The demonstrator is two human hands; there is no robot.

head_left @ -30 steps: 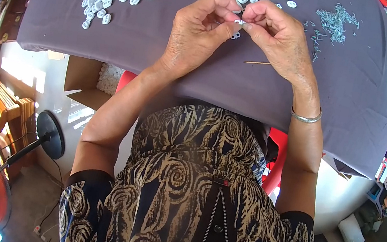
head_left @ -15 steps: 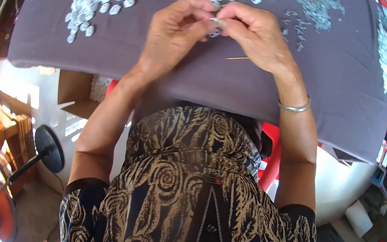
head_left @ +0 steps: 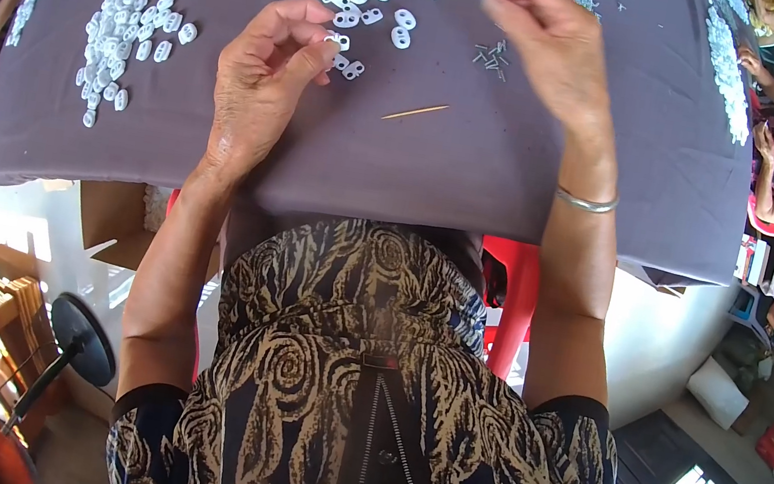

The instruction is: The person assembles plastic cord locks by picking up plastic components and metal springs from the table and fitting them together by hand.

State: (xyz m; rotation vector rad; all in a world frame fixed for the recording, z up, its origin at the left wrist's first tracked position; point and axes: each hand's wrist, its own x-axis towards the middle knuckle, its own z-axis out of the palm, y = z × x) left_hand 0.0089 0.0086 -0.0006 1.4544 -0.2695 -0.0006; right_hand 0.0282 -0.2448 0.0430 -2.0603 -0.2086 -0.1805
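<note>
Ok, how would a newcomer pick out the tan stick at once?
Find the big greyish-purple tablecloth. Between the left hand and the right hand, slightly toward the cloth's near edge, lies the stick. It is thin, straight and tan, unlike the white two-holed pieces beyond it.

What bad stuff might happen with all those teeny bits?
The tiny white piece held in the left hand might slip and get mixed up with the loose white pieces close by. The right hand is near some small grey pins, so a brush could scatter them. The thin wooden stick lies loose between the hands; its ends look pointed, so it may prick someone.
</note>
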